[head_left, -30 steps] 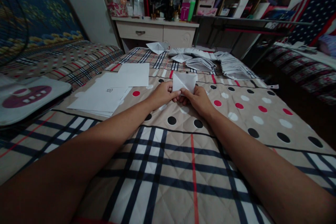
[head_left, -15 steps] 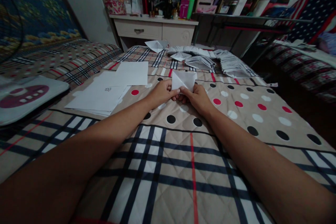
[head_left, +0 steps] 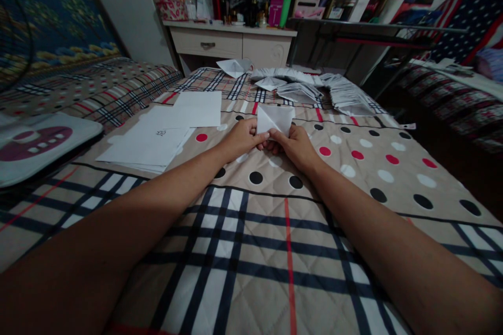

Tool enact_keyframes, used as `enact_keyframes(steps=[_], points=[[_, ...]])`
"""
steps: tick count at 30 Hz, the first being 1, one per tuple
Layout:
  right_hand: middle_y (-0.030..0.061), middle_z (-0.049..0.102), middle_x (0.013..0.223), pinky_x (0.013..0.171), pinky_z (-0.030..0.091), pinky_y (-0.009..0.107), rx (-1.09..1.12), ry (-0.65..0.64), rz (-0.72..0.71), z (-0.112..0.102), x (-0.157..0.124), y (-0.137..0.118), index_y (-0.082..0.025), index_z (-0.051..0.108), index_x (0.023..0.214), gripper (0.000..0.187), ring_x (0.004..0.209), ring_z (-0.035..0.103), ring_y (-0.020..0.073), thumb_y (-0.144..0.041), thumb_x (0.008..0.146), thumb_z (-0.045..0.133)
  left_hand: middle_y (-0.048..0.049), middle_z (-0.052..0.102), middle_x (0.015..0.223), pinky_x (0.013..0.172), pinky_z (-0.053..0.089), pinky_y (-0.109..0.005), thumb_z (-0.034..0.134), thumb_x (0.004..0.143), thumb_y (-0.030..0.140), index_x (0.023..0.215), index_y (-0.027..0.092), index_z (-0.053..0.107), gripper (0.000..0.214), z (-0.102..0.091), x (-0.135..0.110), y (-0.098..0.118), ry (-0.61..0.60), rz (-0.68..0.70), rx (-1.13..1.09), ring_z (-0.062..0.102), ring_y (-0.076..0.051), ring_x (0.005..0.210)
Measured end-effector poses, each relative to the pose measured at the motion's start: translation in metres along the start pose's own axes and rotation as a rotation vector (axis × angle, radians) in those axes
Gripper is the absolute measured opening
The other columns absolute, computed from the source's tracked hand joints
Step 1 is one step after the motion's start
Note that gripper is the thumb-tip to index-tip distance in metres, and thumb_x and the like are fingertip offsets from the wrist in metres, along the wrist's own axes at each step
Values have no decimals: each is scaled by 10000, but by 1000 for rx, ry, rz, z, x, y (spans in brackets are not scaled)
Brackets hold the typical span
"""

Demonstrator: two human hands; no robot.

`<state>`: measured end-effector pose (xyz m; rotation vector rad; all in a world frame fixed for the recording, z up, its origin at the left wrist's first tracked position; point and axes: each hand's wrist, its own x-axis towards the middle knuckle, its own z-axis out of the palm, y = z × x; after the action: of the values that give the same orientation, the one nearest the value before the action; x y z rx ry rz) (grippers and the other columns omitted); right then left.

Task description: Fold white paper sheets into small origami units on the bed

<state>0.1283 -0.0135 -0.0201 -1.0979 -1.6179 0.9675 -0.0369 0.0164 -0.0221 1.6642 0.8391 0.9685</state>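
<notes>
Both hands grip a small folded sheet of white paper (head_left: 276, 116), creased across its face, held up just above the bed. My left hand (head_left: 244, 136) pinches its lower left edge, thumb pointing inward. On the lower right, my right hand (head_left: 293, 144) is closed on it with the thumb pressed on the front. Some fingers of both hands are hidden behind the paper or curled beneath it. To the left lie flat white sheets (head_left: 145, 138), overlapping, one bearing a small dark drawing. Beyond the hands, several folded paper pieces (head_left: 301, 93) rest on the bedspread.
A patterned quilted bedspread (head_left: 259, 241) lies under everything. At the far edge a long row of folded papers (head_left: 348, 97) curves to the right. A fan base (head_left: 84, 131) sits at the left. Behind the bed stands a white dresser (head_left: 223, 39) with bottles on top.
</notes>
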Motion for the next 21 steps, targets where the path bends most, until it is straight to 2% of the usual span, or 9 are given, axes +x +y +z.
enact_keyframes(steps=[21], points=[[59,680,633,485,448,224,3,-1,6,0,-2,-1,-132,667,685,361,496,573,119,-436,871,613,-1,638,637,515,488,-172,615,844,66,837,90,612,25,2,-1,4,1,-9,2,589,-71,518]])
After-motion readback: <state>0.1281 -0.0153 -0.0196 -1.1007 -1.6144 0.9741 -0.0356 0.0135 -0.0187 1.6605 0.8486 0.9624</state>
